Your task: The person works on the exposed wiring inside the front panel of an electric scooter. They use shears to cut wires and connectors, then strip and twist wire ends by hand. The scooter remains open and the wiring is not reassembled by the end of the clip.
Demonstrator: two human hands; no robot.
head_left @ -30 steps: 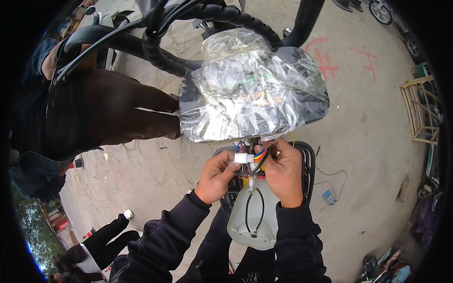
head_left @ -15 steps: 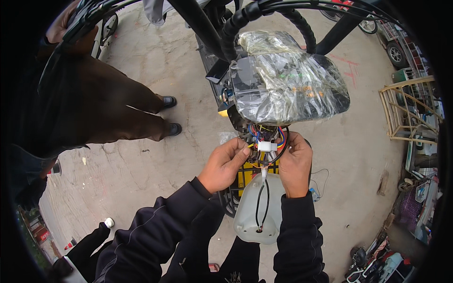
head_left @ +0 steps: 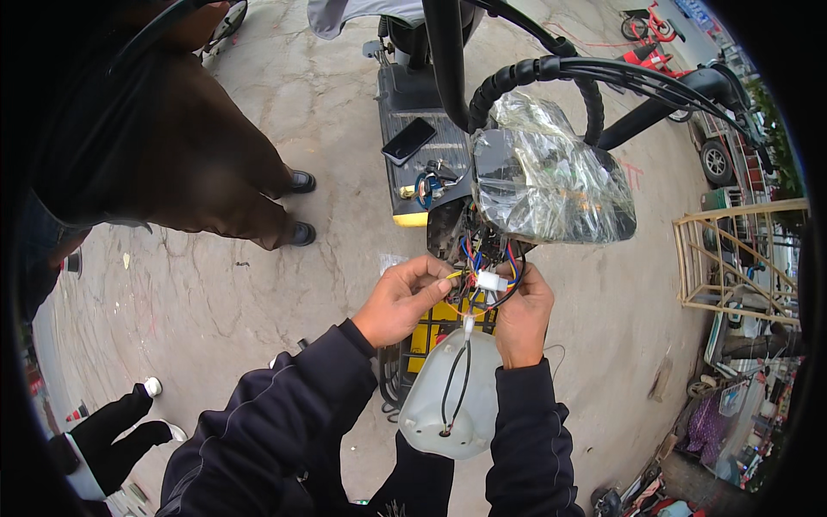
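Below a black display panel (head_left: 551,181) in crumpled clear film hangs a bundle of coloured wires with a white connector (head_left: 491,281). My left hand (head_left: 403,297) is closed in a pinch on a yellow wire at the bundle's left. My right hand (head_left: 524,310) is closed around wires at the connector's right side; exactly what it grips is partly hidden. Under them, a pale grey plastic housing (head_left: 444,388) dangles from two black wires, in front of a yellow part (head_left: 424,336) and black bars.
A phone (head_left: 408,140) and keys (head_left: 435,172) lie on the scooter deck. Black handlebars and cables (head_left: 655,108) arch above the panel. A person (head_left: 172,155) stands at the left, another (head_left: 121,439) at lower left. A wooden frame (head_left: 724,258) and parked vehicles line the right.
The view has shifted, bringing the deck, phone and keys into sight. My left hand has moved from beside the white connector to the yellow wire; my right hand has dropped slightly lower.
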